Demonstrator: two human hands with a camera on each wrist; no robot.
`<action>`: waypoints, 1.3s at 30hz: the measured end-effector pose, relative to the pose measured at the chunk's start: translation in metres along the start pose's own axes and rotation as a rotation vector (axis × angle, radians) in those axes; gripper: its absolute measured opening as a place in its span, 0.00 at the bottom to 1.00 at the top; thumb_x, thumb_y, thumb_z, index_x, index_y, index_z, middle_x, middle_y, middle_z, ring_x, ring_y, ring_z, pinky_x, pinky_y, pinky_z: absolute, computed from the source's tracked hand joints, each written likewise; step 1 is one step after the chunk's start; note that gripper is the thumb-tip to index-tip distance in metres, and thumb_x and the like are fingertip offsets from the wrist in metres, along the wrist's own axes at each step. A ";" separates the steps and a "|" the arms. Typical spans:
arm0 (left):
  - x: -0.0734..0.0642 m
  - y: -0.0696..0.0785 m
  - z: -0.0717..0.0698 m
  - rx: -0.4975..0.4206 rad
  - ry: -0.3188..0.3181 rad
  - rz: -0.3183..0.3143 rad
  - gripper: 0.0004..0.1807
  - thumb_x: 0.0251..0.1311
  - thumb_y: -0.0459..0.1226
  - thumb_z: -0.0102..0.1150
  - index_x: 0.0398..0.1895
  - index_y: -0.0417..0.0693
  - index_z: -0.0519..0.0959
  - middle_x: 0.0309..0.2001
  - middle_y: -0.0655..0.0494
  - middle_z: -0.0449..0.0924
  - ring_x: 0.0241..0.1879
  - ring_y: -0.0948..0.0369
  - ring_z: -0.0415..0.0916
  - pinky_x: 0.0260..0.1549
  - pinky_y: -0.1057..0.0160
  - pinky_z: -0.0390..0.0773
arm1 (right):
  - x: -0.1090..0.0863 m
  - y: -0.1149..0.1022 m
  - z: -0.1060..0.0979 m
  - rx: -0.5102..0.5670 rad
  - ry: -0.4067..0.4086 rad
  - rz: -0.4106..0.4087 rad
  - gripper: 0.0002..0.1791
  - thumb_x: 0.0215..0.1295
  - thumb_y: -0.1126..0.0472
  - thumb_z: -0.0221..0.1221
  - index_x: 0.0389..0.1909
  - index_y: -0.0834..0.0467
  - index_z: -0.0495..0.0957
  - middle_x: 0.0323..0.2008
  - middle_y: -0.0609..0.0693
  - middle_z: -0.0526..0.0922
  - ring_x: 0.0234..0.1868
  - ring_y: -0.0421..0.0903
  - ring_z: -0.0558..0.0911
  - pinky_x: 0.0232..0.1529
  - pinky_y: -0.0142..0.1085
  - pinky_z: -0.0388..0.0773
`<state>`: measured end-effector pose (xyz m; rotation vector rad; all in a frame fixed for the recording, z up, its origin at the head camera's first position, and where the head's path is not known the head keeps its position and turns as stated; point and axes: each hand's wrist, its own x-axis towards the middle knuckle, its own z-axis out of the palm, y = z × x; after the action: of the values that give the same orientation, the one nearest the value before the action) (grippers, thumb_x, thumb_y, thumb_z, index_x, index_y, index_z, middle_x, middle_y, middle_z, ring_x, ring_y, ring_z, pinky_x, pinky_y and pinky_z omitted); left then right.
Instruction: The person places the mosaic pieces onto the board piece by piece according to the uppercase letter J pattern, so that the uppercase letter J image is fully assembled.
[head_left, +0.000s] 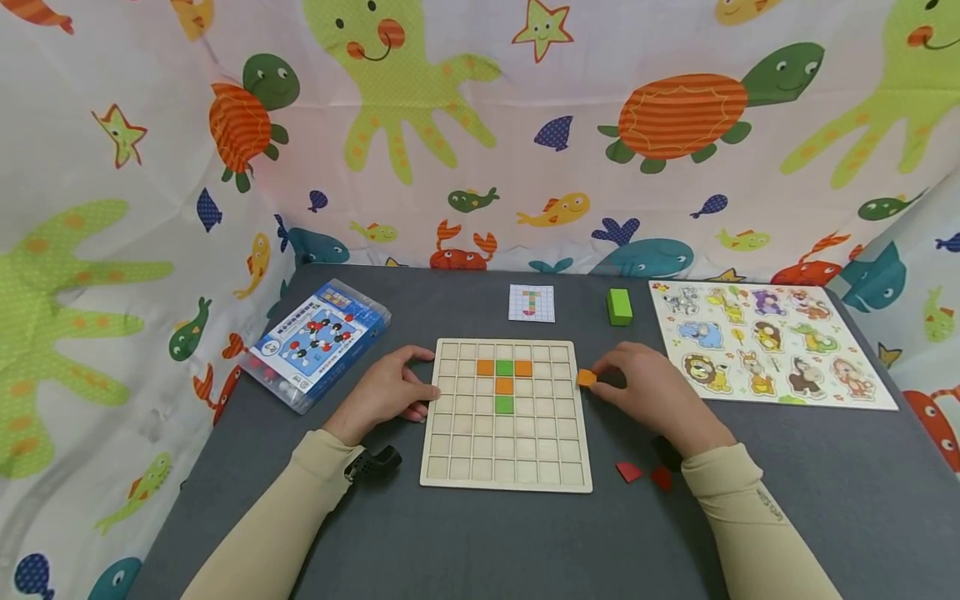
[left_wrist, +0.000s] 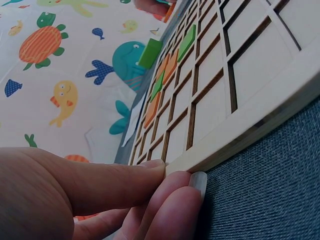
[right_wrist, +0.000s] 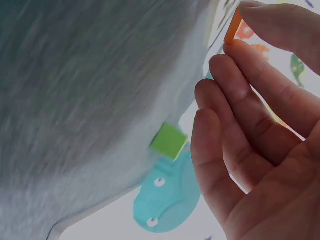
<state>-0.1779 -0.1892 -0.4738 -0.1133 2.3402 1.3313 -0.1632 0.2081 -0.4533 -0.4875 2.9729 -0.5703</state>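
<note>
By the board (head_left: pixel 506 448), left fingers (left_wrist: pixel 172 205) round its rim, right fingers (right_wrist: pixel 265 75) round orange tile (head_left: pixel 587 378).

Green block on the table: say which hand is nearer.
Right. The right hand, pinching an orange tile, is close in front of the green block; the left hand is farther off, gripping the board by its left edge.

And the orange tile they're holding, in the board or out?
Out: the right hand pinches the orange tile at the wooden grid board's edge.
</note>
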 end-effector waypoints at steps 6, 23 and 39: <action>0.000 0.000 0.000 0.003 0.003 -0.003 0.35 0.66 0.39 0.76 0.74 0.54 0.72 0.40 0.45 0.83 0.27 0.56 0.88 0.30 0.61 0.90 | -0.002 -0.034 0.013 -0.019 0.005 -0.099 0.11 0.67 0.55 0.74 0.45 0.55 0.90 0.44 0.50 0.88 0.46 0.48 0.84 0.52 0.50 0.87; -0.001 0.002 0.000 -0.011 -0.012 0.002 0.35 0.65 0.38 0.76 0.74 0.53 0.72 0.39 0.45 0.86 0.26 0.57 0.88 0.29 0.60 0.91 | -0.003 -0.092 0.040 -0.028 -0.005 -0.284 0.09 0.65 0.54 0.76 0.42 0.52 0.92 0.42 0.44 0.89 0.51 0.44 0.85 0.53 0.43 0.89; 0.001 0.000 0.000 0.002 0.000 -0.018 0.36 0.65 0.40 0.77 0.74 0.55 0.72 0.40 0.45 0.84 0.28 0.56 0.88 0.30 0.61 0.91 | -0.001 -0.096 0.050 -0.069 0.027 -0.332 0.09 0.63 0.52 0.78 0.40 0.49 0.91 0.38 0.42 0.86 0.44 0.42 0.83 0.43 0.37 0.86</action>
<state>-0.1789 -0.1892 -0.4736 -0.1332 2.3349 1.3199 -0.1272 0.1065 -0.4636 -0.9981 2.9616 -0.5015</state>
